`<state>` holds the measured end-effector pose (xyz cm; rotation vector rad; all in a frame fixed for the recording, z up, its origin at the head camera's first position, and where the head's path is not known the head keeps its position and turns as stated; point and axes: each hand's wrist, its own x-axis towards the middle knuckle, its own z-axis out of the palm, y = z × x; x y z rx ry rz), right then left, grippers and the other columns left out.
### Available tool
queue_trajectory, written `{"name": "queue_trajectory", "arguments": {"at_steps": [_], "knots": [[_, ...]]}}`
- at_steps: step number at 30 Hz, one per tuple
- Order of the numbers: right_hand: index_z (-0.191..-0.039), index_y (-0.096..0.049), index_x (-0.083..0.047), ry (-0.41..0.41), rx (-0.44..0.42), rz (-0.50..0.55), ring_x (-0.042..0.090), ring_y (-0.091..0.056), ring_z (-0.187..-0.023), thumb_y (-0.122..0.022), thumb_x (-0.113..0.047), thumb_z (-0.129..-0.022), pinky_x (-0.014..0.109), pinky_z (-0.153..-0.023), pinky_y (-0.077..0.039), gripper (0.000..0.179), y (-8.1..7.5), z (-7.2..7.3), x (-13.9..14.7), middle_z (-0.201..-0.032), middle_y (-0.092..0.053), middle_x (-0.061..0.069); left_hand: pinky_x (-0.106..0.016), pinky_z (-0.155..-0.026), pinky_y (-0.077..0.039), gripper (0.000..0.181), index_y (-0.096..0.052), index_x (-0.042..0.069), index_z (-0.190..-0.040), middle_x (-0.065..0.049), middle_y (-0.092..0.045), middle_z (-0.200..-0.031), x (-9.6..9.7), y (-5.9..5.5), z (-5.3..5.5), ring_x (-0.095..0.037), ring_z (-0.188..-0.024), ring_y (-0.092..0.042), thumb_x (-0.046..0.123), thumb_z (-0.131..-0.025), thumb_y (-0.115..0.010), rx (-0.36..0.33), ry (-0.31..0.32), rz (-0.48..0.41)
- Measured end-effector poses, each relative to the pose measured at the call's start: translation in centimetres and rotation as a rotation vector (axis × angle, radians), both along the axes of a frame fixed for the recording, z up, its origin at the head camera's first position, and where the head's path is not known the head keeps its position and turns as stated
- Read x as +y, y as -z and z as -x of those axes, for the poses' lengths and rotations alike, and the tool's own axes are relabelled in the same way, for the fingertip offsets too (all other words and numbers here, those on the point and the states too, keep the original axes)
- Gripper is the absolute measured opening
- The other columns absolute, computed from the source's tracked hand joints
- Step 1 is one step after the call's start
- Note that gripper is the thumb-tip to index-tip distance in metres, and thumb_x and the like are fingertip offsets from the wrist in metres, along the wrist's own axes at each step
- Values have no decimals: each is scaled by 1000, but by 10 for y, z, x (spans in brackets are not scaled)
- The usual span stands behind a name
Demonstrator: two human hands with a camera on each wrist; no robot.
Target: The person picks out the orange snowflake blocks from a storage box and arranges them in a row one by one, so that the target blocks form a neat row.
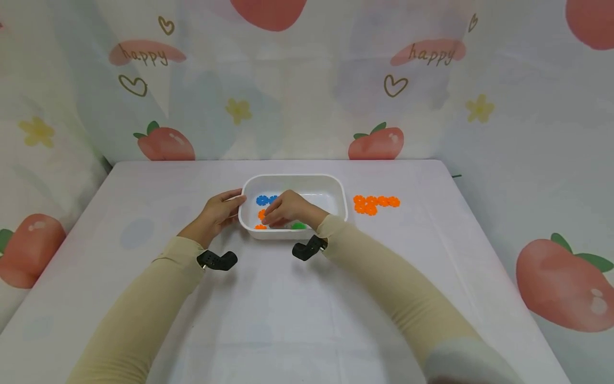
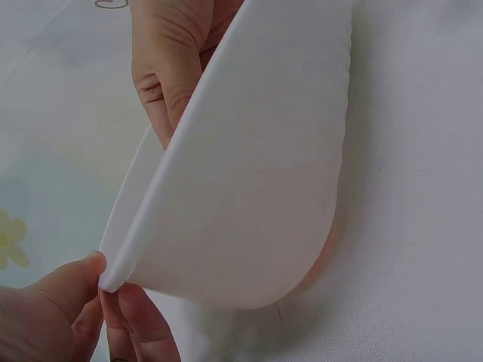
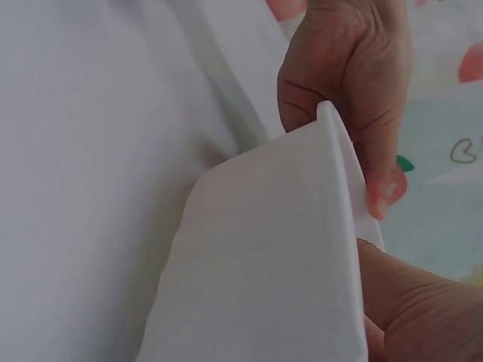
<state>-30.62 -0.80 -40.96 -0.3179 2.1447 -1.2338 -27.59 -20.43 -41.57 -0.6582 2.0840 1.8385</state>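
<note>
A white plastic basin (image 1: 288,234) with rounded corners stands toward the far side of the table. My left hand (image 1: 216,214) holds its left end, thumb (image 2: 79,271) at the rim and fingers below it in the left wrist view. Over the rim and down into the basin reaches my right hand (image 1: 288,207), fingertips pointing at the floor near the left side. Flower-shaped plastic pieces lie inside: blue ones (image 1: 261,200), orange ones (image 1: 260,227) and a green one (image 1: 298,226). The basin wall hides the right fingertips in both wrist views; I cannot tell whether they pinch a piece.
Right of the basin, several orange flower-shaped pieces (image 1: 371,201) lie close together on the white tablecloth (image 1: 268,309). A printed curtain (image 1: 297,106) hangs behind the table's far edge and along both sides.
</note>
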Motion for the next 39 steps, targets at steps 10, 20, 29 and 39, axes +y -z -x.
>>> {"name": "queue_trajectory", "arguments": {"at_steps": [10,20,29,39], "knots": [[-103,-77,-4,-57,194,-158,5,-63,-66,-83,-17,-80,15,-66,-50,27,9,-4,-8,-89,-76,6,-24,-83,-46,52,-46,21,-148,-9,-53,-144,0,1,-1,-16,-104,-55,27,-99,-61,5,-4,-15],[-91,-80,-6,-87,429,-247,10,-57,-80,-81,-12,-77,15,-66,-40,15,22,-7,-18,-87,-76,4,-20,-77,-47,52,-46,22,-148,-8,-53,-144,0,1,0,-13,-103,-57,27,-98,-61,6,-1,-5],[-85,-80,-5,-75,466,-311,12,-58,-79,-83,-11,-77,18,-67,-42,11,21,-9,-25,-85,-76,4,-23,-79,-47,51,-46,21,-148,-8,-53,-144,0,3,1,-16,-107,-57,27,-99,-61,15,1,3],[-86,-79,-5,-77,454,-284,11,-56,-77,-83,-11,-77,17,-64,-40,11,24,-7,-23,-84,-75,5,-22,-79,-47,52,-47,21,-147,-9,-54,-143,0,3,1,-16,-107,-57,27,-98,-62,14,-6,-5]]}}
